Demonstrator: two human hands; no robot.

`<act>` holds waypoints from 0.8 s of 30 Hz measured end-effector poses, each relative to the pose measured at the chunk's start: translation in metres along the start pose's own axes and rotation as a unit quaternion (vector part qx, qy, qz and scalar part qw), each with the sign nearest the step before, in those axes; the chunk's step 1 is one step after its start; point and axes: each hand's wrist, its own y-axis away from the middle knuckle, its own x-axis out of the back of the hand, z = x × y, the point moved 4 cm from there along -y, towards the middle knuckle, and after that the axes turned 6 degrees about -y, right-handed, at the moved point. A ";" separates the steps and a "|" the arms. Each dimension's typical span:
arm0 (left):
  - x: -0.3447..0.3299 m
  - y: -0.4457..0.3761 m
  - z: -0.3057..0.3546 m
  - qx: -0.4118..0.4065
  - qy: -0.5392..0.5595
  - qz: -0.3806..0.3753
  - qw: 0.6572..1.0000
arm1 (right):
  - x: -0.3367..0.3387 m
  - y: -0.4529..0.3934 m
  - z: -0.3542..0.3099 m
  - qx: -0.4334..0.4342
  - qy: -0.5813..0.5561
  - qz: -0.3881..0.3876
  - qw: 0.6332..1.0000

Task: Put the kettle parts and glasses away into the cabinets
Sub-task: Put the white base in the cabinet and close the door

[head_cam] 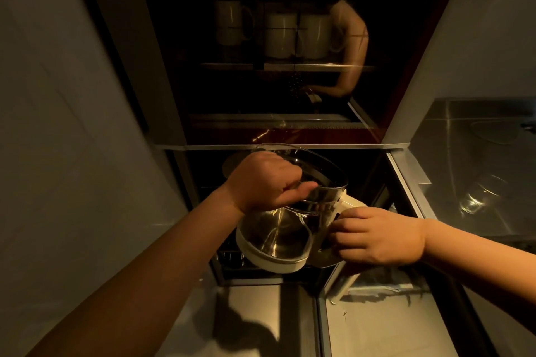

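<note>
Glass kettle jug (278, 229): left hand (261, 182) grips rim, right hand (380, 236) clasps handle, steadying it below mug cabinet (290, 66).

kettle jug (285, 211): 1 | hands: 2 (left (265, 181), right (380, 236)) | mugs (280, 35): at least 3 | glass (475, 200): 1

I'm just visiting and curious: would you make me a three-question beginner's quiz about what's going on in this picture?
1. True or false: both hands are on the glass kettle.
2. Which hand holds the kettle's handle? A) left hand B) right hand
3. Fill in: behind the glass cabinet door, the shelf holds white ____.

Key:
1. True. The left hand grips the rim, the right holds the handle.
2. B.
3. Mugs.
</note>
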 end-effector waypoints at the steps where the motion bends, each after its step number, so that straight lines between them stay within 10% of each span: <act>1: 0.001 -0.001 -0.001 0.002 0.005 -0.001 1.000 | 0.000 -0.001 0.000 0.009 0.006 -0.011 1.000; 24: 0.002 -0.022 -0.003 0.043 -0.070 -0.094 0.992 | 0.003 -0.010 0.003 -0.064 0.056 -0.119 0.989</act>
